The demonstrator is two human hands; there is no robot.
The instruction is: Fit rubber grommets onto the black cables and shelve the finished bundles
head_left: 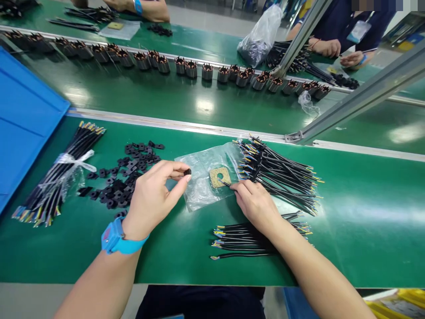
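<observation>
Both hands are over the green workbench [365,212]: the left hand [156,190] pinches a small black block between thumb and fingertips, and the right hand [257,201] grips a thin dark piece. A heap of black cables [282,173] lies just beyond and to the right of the right hand; a tied cable bundle [66,170] sits well out to the left. Below the right forearm is a row of loose cables [244,241]. A clear plastic bag [199,192] lies between the hands, a scatter of black parts [119,188] just left of the left hand. On the bag rests a yellowish square pad [215,180] with a central hole. The thin dark piece [226,183] points from the right fingertips over the pad; whether it touches, I cannot tell. Smallest, the black block [187,172] is at the left fingertips, left of the pad.
</observation>
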